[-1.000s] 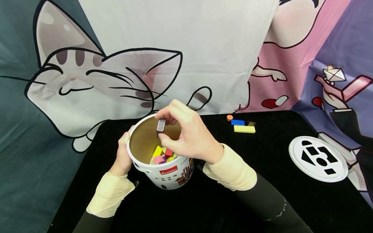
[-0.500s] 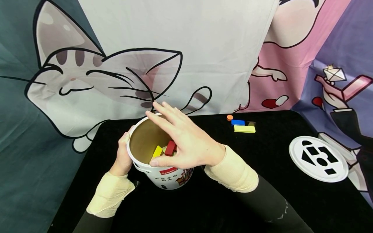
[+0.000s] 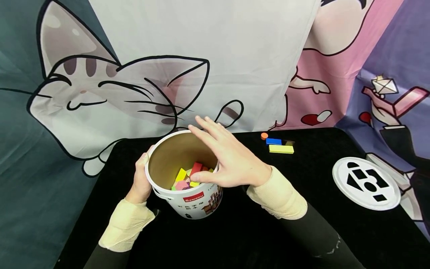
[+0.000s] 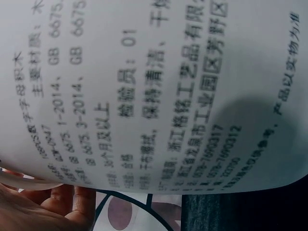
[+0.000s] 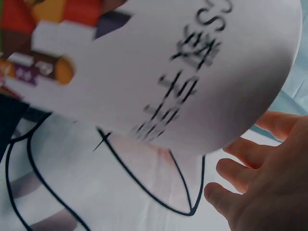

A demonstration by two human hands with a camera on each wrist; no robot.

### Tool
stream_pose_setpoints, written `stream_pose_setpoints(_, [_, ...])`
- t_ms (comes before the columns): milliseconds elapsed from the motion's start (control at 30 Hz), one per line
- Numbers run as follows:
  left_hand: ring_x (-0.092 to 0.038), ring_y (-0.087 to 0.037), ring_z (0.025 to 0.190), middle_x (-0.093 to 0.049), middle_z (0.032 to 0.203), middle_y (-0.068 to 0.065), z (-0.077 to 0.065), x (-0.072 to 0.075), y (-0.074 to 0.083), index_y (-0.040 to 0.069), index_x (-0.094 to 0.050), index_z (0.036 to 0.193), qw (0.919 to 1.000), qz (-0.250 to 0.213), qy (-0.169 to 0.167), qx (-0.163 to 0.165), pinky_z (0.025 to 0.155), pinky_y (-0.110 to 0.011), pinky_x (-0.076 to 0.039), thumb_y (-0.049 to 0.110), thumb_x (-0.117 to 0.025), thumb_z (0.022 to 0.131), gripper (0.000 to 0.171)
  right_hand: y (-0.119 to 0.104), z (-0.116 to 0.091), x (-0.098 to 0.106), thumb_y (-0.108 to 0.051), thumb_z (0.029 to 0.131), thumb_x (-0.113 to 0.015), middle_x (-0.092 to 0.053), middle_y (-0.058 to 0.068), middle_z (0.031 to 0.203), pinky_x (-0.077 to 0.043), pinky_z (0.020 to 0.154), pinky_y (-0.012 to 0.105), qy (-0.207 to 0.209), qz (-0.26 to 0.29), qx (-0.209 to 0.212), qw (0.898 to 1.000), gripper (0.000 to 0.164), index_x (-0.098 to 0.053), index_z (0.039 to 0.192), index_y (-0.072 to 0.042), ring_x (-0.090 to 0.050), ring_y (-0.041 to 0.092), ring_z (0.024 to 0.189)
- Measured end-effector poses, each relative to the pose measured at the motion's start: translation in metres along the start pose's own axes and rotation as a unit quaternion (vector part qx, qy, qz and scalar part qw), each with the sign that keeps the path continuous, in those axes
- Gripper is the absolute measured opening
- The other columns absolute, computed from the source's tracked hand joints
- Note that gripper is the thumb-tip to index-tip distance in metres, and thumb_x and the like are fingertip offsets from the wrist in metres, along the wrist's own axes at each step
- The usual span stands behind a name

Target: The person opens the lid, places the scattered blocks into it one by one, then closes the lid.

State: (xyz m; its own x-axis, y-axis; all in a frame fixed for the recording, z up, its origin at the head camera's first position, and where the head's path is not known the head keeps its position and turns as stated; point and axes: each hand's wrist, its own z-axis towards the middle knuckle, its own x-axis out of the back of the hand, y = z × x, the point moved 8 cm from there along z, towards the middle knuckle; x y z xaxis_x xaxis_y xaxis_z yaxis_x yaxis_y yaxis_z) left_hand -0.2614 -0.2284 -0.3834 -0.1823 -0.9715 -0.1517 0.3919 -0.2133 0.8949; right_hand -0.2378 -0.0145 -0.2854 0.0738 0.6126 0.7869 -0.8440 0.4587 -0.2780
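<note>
A white bucket [image 3: 181, 200] with a printed label stands on the black table, tilted a little. Inside it lie several colourful wooden blocks, among them a red block [image 3: 196, 168], a yellow block [image 3: 181, 174] and a pink block [image 3: 181, 185]. My left hand [image 3: 140, 179] grips the bucket's left side near the rim; its curled fingers [image 4: 60, 202] show beside the handle in the left wrist view. My right hand [image 3: 231, 157] holds nothing. Its fingers are spread over the bucket's right rim, with the thumb over the opening.
At the table's back lie an orange disc-shaped block [image 3: 264, 136], a blue block [image 3: 273, 141], a yellow bar [image 3: 281, 149] and a dark block [image 3: 289, 142]. A white lid [image 3: 342, 170] with shaped cutouts lies at the right. A printed cloth [image 3: 248, 74] hangs behind the table.
My right hand has let go of a small dark block over the bucket, spread its fingers and shifted right towards the rim. My left hand keeps its grip on the bucket.
</note>
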Motion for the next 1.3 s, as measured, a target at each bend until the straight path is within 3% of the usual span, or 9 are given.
stream_pose_setpoints(267, [-0.049, -0.025, 0.121, -0.059, 0.128, -0.006, -0.001, -0.002, -0.002, 0.0, -0.055, 0.132, 0.9999, -0.003, -0.013, 0.01, 0.106, -0.036, -0.035, 0.034, -0.028, 0.104, 0.052, 0.026, -0.016, 0.002, -0.07, 0.078, -0.063, -0.023, 0.002, 0.164, -0.023, 0.117, 0.046, 0.004, 0.011, -0.03, 0.999, 0.098, -0.037, 0.156, -0.016, -0.019, 0.022, 0.15])
stream_pose_setpoints(567, [-0.049, -0.026, 0.119, -0.059, 0.126, -0.008, 0.0, -0.003, -0.003, -0.004, -0.054, 0.131, 0.9997, -0.002, -0.006, 0.023, 0.105, -0.037, -0.035, 0.038, -0.03, 0.103, 0.055, 0.07, -0.05, 0.007, -0.066, 0.081, -0.063, -0.025, 0.003, 0.163, -0.027, 0.115, 0.048, -0.012, -0.001, -0.091, 0.996, 0.092, -0.04, 0.154, -0.016, -0.023, 0.024, 0.149])
stream_pose_setpoints(733, [-0.048, -0.025, 0.12, -0.059, 0.127, -0.006, 0.001, -0.004, -0.002, 0.001, -0.055, 0.132, 0.9997, -0.006, -0.015, 0.016, 0.106, -0.036, -0.034, 0.037, -0.029, 0.104, 0.053, 0.103, -0.074, 0.007, -0.068, 0.081, -0.062, -0.029, 0.006, 0.162, -0.028, 0.113, 0.054, -0.025, -0.031, -0.139, 0.99, 0.092, -0.04, 0.154, -0.017, -0.024, 0.027, 0.149])
stream_pose_setpoints(933, [-0.049, -0.023, 0.12, -0.06, 0.127, -0.003, 0.001, -0.002, -0.002, 0.006, -0.058, 0.131, 0.9998, -0.009, -0.014, 0.012, 0.106, -0.035, -0.034, 0.038, -0.03, 0.104, 0.051, 0.138, -0.099, 0.001, -0.069, 0.08, -0.062, -0.04, 0.017, 0.154, -0.029, 0.111, 0.055, -0.03, -0.075, -0.16, 0.984, 0.092, -0.048, 0.147, -0.007, -0.034, 0.037, 0.142])
stream_pose_setpoints(1300, [-0.05, -0.022, 0.118, -0.06, 0.125, -0.003, 0.001, -0.002, -0.002, 0.005, -0.058, 0.129, 0.9997, -0.011, -0.009, 0.021, 0.105, -0.035, -0.035, 0.037, -0.03, 0.104, 0.05, 0.203, -0.145, -0.012, -0.064, 0.085, -0.06, -0.047, 0.014, 0.146, -0.034, 0.109, 0.049, -0.069, -0.085, -0.25, 0.962, 0.085, -0.05, 0.145, -0.005, -0.043, 0.031, 0.133])
